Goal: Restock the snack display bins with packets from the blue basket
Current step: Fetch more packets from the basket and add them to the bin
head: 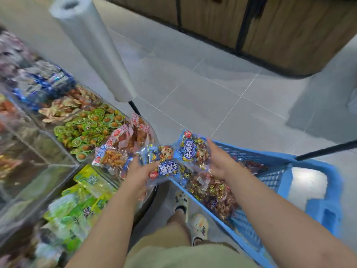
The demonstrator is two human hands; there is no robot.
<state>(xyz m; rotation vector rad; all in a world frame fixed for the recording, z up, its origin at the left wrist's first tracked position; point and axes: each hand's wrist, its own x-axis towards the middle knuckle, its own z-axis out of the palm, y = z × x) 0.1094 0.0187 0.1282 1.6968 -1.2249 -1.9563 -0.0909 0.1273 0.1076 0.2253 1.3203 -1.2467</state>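
Observation:
A blue basket (316,182) sits low at the right and holds several clear bags of gold-wrapped sweets (216,196). My left hand (139,171) grips a blue-labelled snack packet (164,163) over the gap between basket and display. My right hand (218,159) holds a second blue-labelled packet (193,147) above the basket's left rim. The snack display bins (63,167) run along the left, clear-walled and filled with red-and-white packets (125,144), green packets (90,128) and yellow-green packets (87,190).
A roll of clear plastic bags (92,47) hangs on a black stand over the bins. Grey tiled floor spreads ahead, with a wooden counter (280,29) at the back. My feet in patterned clogs (191,213) stand between display and basket.

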